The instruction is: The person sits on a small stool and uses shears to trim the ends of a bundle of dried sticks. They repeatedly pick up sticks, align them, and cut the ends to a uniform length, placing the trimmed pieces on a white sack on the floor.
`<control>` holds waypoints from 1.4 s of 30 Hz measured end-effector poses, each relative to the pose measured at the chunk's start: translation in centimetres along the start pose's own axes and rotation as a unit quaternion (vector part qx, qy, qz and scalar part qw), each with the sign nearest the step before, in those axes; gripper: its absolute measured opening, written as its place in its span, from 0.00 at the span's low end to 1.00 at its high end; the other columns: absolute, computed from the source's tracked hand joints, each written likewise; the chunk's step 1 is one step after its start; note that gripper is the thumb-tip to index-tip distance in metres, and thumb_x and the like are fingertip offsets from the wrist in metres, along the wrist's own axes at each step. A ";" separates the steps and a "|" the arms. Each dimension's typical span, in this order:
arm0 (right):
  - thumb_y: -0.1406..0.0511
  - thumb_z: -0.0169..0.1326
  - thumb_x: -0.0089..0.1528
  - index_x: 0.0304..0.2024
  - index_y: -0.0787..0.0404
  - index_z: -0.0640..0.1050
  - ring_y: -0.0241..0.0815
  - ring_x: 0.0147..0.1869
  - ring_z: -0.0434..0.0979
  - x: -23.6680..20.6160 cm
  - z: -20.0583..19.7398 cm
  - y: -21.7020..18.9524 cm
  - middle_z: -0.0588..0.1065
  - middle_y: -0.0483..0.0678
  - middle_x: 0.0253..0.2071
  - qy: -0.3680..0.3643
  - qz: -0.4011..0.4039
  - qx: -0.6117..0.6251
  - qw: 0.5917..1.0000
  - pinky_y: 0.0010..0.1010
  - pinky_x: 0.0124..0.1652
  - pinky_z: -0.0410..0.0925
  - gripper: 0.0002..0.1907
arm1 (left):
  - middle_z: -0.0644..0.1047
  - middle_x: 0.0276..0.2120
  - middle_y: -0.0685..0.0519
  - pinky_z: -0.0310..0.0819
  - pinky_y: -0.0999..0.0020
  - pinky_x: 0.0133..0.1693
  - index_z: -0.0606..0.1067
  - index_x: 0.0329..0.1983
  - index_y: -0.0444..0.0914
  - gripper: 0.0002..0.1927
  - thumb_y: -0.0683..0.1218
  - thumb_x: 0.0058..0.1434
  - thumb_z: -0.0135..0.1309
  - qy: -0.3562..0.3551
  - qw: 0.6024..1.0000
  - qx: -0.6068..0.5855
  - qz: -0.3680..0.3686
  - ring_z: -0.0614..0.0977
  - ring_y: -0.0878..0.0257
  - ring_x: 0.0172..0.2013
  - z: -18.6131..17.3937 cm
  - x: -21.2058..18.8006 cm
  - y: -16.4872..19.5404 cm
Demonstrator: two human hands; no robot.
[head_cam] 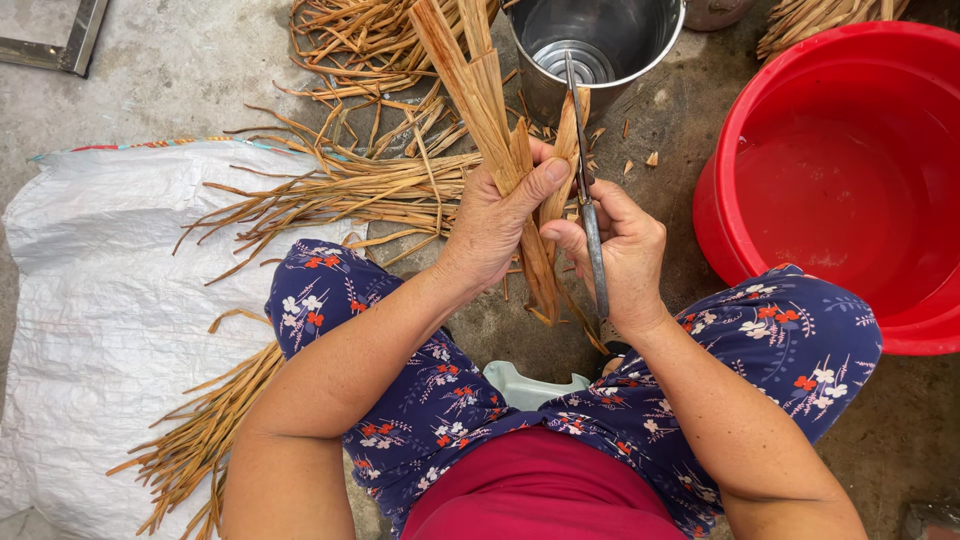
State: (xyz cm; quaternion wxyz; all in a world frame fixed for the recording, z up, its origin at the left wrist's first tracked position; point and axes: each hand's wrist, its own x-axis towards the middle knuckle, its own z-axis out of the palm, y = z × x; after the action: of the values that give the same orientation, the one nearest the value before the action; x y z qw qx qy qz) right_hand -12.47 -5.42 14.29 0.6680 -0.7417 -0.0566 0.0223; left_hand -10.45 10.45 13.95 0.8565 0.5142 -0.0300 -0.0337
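Concrete floor point(190, 70): left hand point(495, 225) grips strips point(480, 95), right hand point(625, 255) grips knife point(590, 215); bucket point(600, 45), red basin point(850, 170) close.

Basin point(800, 60) right of bucket point(600, 30)

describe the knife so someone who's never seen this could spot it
Start at the big red basin on the right, then go left to the steel bucket. Below it, the right hand grips the knife: one thin grey metal strip among tan dried leaf strips.
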 end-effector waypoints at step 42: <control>0.59 0.71 0.57 0.51 0.62 0.77 0.26 0.34 0.74 0.1 -0.8 -2.0 0.77 0.42 0.32 -0.042 -0.078 -0.121 0.989 0.20 0.35 0.68 0.25 | 0.78 0.38 0.55 0.78 0.70 0.43 0.73 0.51 0.37 0.13 0.48 0.70 0.59 -0.037 0.998 -0.039 -0.026 0.80 0.67 0.39 -1.0 -0.3 1.1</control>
State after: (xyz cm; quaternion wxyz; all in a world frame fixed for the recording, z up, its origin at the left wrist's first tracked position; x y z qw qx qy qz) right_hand -12.42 -5.96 16.37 0.5701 -0.8088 -0.1443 -0.0060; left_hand -10.68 11.87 14.50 0.8729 0.4797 -0.0469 -0.0764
